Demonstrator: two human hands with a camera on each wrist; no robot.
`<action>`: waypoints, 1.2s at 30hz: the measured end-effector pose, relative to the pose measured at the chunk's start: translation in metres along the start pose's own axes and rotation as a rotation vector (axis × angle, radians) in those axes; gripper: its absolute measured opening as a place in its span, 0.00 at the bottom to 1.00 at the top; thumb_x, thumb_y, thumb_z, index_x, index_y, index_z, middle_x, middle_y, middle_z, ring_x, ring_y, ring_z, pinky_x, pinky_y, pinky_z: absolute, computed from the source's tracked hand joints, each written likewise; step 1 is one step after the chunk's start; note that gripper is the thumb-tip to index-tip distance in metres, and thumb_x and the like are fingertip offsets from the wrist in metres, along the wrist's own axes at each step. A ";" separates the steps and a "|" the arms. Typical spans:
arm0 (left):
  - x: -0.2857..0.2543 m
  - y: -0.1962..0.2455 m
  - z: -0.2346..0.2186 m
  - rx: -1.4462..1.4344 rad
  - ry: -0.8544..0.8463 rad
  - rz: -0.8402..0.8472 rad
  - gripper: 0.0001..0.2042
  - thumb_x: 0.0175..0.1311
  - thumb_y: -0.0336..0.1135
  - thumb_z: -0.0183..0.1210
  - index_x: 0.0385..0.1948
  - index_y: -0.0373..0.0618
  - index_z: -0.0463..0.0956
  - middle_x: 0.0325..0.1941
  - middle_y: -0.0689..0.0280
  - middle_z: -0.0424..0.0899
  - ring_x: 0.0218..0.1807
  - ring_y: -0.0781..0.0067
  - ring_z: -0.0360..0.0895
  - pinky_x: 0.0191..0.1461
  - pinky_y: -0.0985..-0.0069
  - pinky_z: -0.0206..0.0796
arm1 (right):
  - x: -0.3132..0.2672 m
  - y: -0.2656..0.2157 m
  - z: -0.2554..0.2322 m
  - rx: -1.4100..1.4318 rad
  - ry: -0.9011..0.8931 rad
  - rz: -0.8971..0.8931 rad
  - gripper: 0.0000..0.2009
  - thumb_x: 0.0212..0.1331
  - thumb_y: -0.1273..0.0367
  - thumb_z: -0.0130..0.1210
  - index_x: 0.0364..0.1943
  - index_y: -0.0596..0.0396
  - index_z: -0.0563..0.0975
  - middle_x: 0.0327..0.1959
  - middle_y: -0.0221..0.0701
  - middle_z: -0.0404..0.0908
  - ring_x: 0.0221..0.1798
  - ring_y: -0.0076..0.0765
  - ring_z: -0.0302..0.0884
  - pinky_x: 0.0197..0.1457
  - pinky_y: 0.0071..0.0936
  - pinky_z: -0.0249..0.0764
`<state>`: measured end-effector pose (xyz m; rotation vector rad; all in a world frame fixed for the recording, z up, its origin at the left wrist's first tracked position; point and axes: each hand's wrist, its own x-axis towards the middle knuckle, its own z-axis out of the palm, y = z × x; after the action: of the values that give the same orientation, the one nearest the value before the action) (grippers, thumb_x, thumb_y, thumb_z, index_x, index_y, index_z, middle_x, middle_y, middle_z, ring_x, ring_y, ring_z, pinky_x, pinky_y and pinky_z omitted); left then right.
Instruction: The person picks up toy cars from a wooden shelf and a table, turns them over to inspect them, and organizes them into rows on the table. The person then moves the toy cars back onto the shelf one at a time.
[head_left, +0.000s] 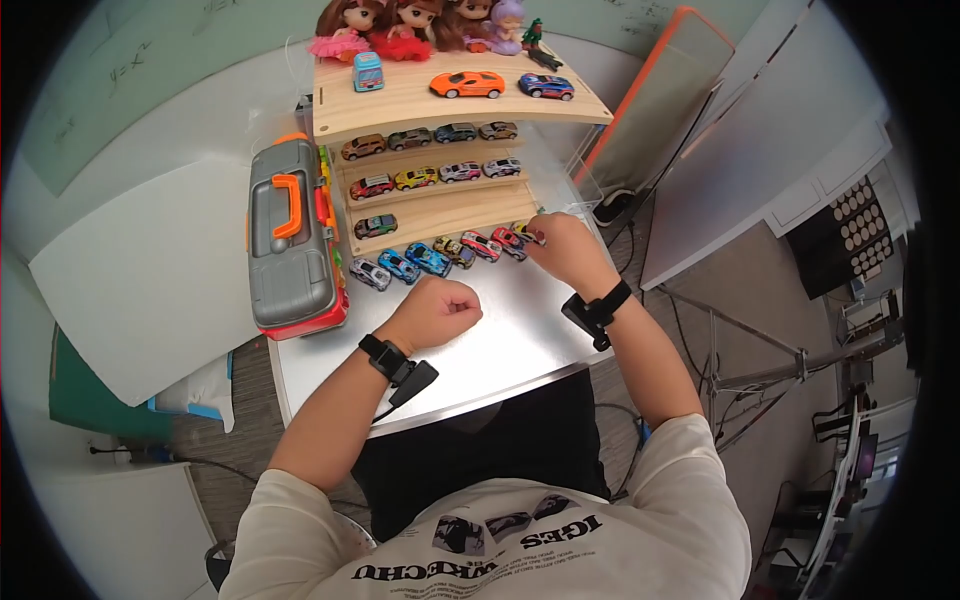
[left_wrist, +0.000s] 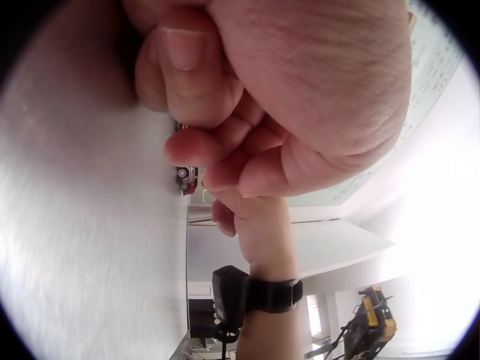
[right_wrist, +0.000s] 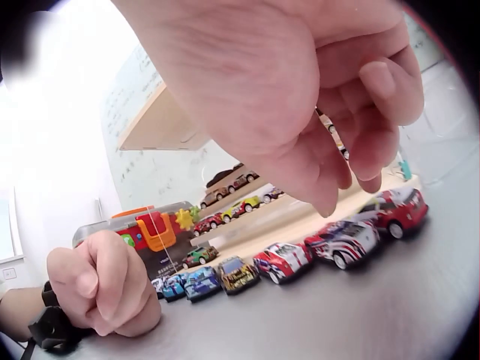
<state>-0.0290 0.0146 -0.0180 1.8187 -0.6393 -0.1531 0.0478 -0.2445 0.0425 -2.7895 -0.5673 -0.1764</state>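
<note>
From the left hand (head_left: 430, 314), bare tabletop (head_left: 520, 335) runs 3 to 5 o'clock. Toy cars (head_left: 428, 259) block 12; the toolbox (head_left: 296, 262) bars 10

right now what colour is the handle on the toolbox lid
The handle is orange, on a grey lid; the head view shows it best.

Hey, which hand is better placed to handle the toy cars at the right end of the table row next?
Probably the right hand: it is at that end, close to the red car. The left hand is curled up, nearer the blue cars and farther from that end.
</note>
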 end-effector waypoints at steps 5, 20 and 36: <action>-0.001 0.000 0.001 -0.050 -0.001 -0.021 0.04 0.62 0.26 0.65 0.28 0.37 0.84 0.22 0.71 0.82 0.27 0.85 0.75 0.33 0.81 0.68 | -0.010 -0.003 0.005 -0.068 0.041 0.078 0.09 0.54 0.70 0.62 0.38 0.58 0.85 0.41 0.44 0.84 0.45 0.57 0.85 0.49 0.47 0.82; -0.001 0.002 0.000 -0.032 -0.008 -0.005 0.05 0.62 0.27 0.64 0.27 0.36 0.83 0.20 0.70 0.79 0.26 0.86 0.73 0.33 0.80 0.67 | 0.031 -0.025 0.006 0.056 0.117 -0.078 0.10 0.55 0.75 0.64 0.41 0.62 0.84 0.40 0.50 0.84 0.43 0.61 0.83 0.51 0.50 0.78; 0.000 -0.009 0.003 -0.009 0.020 0.077 0.04 0.62 0.27 0.65 0.29 0.36 0.83 0.22 0.64 0.82 0.25 0.79 0.76 0.32 0.77 0.69 | 0.096 -0.091 0.060 -0.107 -0.079 -0.380 0.10 0.58 0.76 0.56 0.41 0.58 0.84 0.42 0.46 0.87 0.49 0.56 0.86 0.51 0.49 0.83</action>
<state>-0.0266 0.0138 -0.0273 1.7823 -0.6922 -0.0858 0.1027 -0.1113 0.0252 -2.7705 -1.1373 -0.1792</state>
